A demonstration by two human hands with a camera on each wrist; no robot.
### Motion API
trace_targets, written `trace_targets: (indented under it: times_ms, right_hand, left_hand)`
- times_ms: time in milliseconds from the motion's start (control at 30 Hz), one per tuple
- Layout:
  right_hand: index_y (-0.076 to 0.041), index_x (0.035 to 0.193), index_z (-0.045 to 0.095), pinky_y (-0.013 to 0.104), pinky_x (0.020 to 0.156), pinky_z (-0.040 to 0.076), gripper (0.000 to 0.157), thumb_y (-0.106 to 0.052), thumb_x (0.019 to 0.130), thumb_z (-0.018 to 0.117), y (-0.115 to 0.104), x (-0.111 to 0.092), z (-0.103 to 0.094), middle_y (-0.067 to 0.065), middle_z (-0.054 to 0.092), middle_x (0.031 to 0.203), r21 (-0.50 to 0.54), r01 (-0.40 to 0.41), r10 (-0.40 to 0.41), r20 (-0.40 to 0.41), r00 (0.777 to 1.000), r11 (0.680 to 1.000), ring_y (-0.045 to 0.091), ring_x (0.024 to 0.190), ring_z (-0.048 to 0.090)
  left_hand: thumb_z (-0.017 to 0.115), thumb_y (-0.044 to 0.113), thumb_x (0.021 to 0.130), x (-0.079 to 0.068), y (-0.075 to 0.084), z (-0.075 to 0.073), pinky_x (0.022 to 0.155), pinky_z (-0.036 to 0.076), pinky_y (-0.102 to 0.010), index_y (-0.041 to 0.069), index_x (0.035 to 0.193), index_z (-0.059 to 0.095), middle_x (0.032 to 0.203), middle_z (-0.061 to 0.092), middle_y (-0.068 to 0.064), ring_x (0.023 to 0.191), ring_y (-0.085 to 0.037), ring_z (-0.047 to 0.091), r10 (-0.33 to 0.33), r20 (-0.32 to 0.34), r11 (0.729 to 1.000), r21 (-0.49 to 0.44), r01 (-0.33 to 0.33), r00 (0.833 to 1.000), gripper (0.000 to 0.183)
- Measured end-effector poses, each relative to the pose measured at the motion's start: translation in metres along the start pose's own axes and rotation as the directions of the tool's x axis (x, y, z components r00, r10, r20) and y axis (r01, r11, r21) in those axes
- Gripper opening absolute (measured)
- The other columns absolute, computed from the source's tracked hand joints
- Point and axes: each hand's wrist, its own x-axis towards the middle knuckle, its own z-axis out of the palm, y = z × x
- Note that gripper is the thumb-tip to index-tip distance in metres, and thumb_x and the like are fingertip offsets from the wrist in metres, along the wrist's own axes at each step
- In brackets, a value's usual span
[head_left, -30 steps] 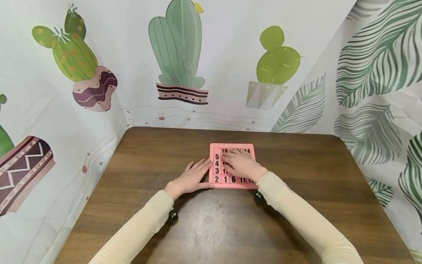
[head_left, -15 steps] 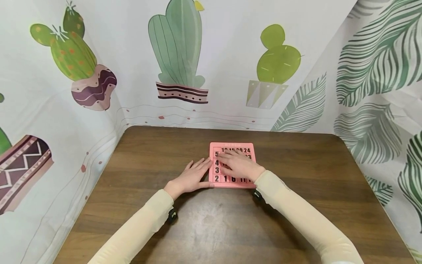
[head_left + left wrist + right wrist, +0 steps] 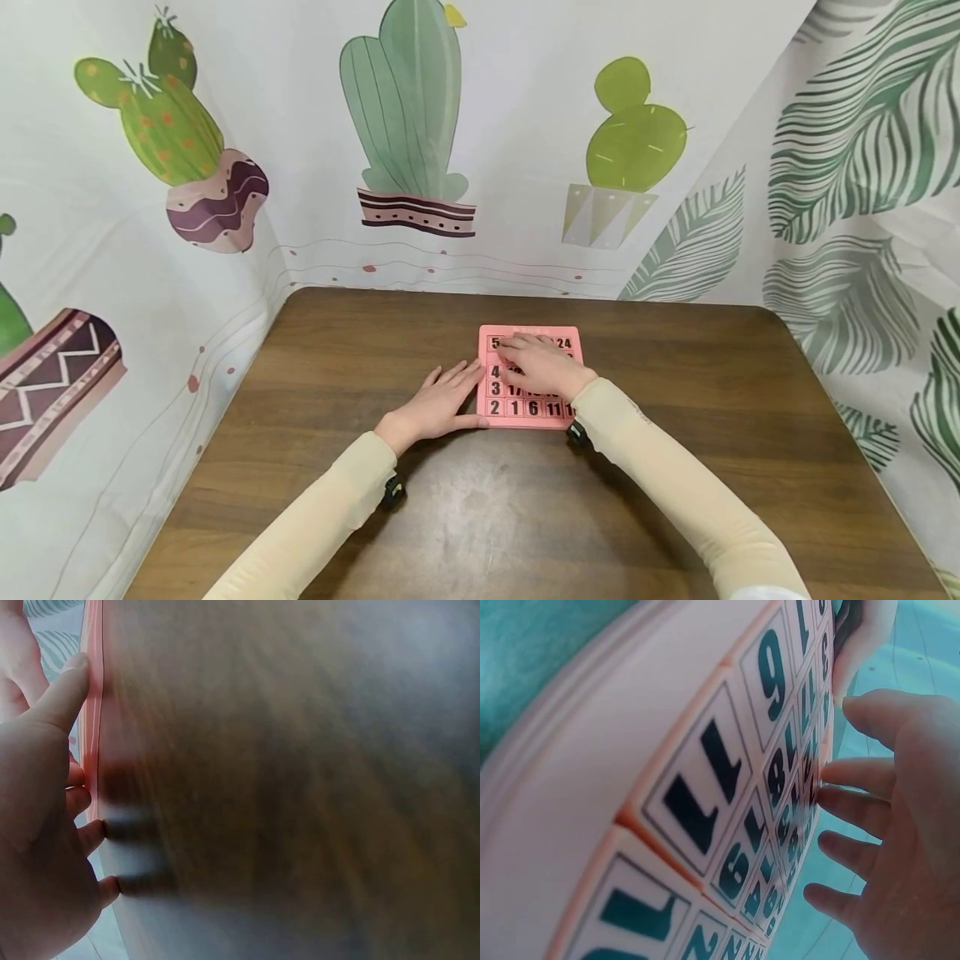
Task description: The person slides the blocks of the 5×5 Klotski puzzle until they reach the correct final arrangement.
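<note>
A pink number slide puzzle [image 3: 517, 423] lies flat on the table, its square tiles marked with black numbers. At its left edge, my left hand [image 3: 435, 408] holds straight fingers against the frame, with the thumb at the near left corner. My right hand [image 3: 546, 367] reaches over the tiles, fingertips just right of the 5 tile [image 3: 495, 342] in the far left corner. A bare slot shows between that tile and the 4. In the right wrist view, the fingertips sit right at the far tiles, and the 11 tile [image 3: 705, 780] is close to the camera. My right hand hides several middle tiles.
The brown wooden table [image 3: 360, 333] extends around the puzzle. Behind it hangs a white cloth [image 3: 517, 125] printed with cacti and leaves. Dark wrist cameras are strapped under both sleeves.
The 5 tile has slid away from me into the far left corner, leaving a slot above the 4. My right hand shifted slightly left and away; the left hand stayed put.
</note>
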Motion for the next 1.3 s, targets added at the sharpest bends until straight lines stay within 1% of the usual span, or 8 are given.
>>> trace_targets:
  times_ms: [167, 333, 433, 567, 800, 900, 1100, 1300]
  right_hand:
    - [-0.008, 0.149, 0.058, 0.06, 0.121, 0.028, 0.05, -0.036, 0.108, 0.053, -0.001, -0.006, 0.001, 0.012, 0.051, 0.157, 0.012, 0.015, -0.015, -0.03, 0.999, 1.0, 0.037, 0.151, 0.037]
    - [-0.008, 0.142, 0.065, 0.059, 0.121, 0.031, 0.043, -0.031, 0.107, 0.055, -0.004, -0.016, 0.001, 0.011, 0.06, 0.147, 0.015, 0.064, -0.063, -0.066, 0.996, 0.998, 0.034, 0.145, 0.046]
    - [-0.009, 0.143, 0.064, 0.059, 0.121, 0.031, 0.043, -0.031, 0.107, 0.056, -0.006, -0.022, 0.003, 0.01, 0.061, 0.147, 0.003, 0.086, -0.086, -0.062, 0.994, 0.996, 0.034, 0.145, 0.047]
    - [-0.011, 0.146, 0.063, 0.061, 0.121, 0.028, 0.045, -0.033, 0.107, 0.056, -0.008, -0.028, 0.006, 0.009, 0.06, 0.149, 0.01, 0.099, -0.098, -0.044, 0.994, 0.995, 0.035, 0.148, 0.043]
    - [-0.014, 0.143, 0.066, 0.06, 0.119, 0.033, 0.043, -0.033, 0.106, 0.057, -0.014, -0.038, 0.009, 0.008, 0.063, 0.145, 0.018, 0.154, -0.152, -0.063, 0.986, 0.988, 0.033, 0.143, 0.05]
    - [-0.014, 0.144, 0.065, 0.059, 0.118, 0.034, 0.044, -0.033, 0.105, 0.057, -0.016, -0.041, 0.009, 0.006, 0.063, 0.146, 0.024, 0.157, -0.155, -0.064, 0.986, 0.987, 0.032, 0.142, 0.05]
    - [-0.013, 0.144, 0.065, 0.063, 0.119, 0.032, 0.044, -0.033, 0.106, 0.056, -0.017, -0.045, 0.01, 0.008, 0.062, 0.147, 0.034, 0.153, -0.151, -0.055, 0.987, 0.988, 0.032, 0.144, 0.048]
    - [-0.009, 0.144, 0.064, 0.06, 0.118, 0.034, 0.045, -0.031, 0.105, 0.058, -0.017, -0.044, 0.008, 0.01, 0.062, 0.147, 0.026, 0.154, -0.152, -0.077, 0.985, 0.988, 0.034, 0.143, 0.049]
  left_hand:
    - [0.06, 0.061, 0.099, 0.0, 0.0, 0.0, 0.125, 0.013, -0.063, 0.011, 0.167, 0.025, 0.174, 0.019, -0.005, 0.16, -0.029, 0.017, -0.001, 0.006, 1.0, -0.006, 0.001, 1.0, 0.091]
    - [0.058, 0.063, 0.099, -0.001, 0.0, 0.0, 0.125, 0.012, -0.061, 0.012, 0.167, 0.023, 0.174, 0.017, -0.004, 0.16, -0.027, 0.016, -0.008, 0.013, 1.0, 0.006, 0.008, 1.0, 0.092]
    - [0.06, 0.062, 0.099, -0.001, 0.0, 0.0, 0.125, 0.013, -0.062, 0.011, 0.167, 0.025, 0.174, 0.02, -0.006, 0.16, -0.028, 0.017, -0.002, 0.006, 1.0, -0.004, 0.002, 1.0, 0.091]
    - [0.06, 0.06, 0.1, -0.002, 0.001, -0.001, 0.124, 0.013, -0.063, 0.01, 0.166, 0.026, 0.173, 0.02, -0.007, 0.16, -0.03, 0.018, 0.006, 0.004, 1.0, -0.011, -0.006, 1.0, 0.09]
    - [0.06, 0.06, 0.1, -0.001, 0.0, -0.001, 0.124, 0.013, -0.064, 0.01, 0.166, 0.026, 0.174, 0.02, -0.007, 0.16, -0.031, 0.018, 0.016, -0.003, 1.0, -0.02, -0.016, 1.0, 0.09]
    - [0.061, 0.06, 0.099, -0.001, 0.0, -0.001, 0.124, 0.014, -0.064, 0.01, 0.166, 0.027, 0.173, 0.021, -0.008, 0.159, -0.031, 0.018, 0.019, -0.009, 1.0, -0.019, -0.02, 1.0, 0.09]
    - [0.061, 0.058, 0.1, 0.0, 0.001, -0.002, 0.124, 0.013, -0.064, 0.009, 0.166, 0.026, 0.173, 0.021, -0.009, 0.159, -0.032, 0.018, 0.02, -0.001, 1.0, -0.015, -0.02, 1.0, 0.089]
    - [0.061, 0.058, 0.1, 0.0, 0.001, -0.003, 0.124, 0.013, -0.063, 0.009, 0.166, 0.026, 0.173, 0.02, -0.009, 0.16, -0.031, 0.018, 0.019, 0.003, 1.0, -0.02, -0.019, 1.0, 0.089]
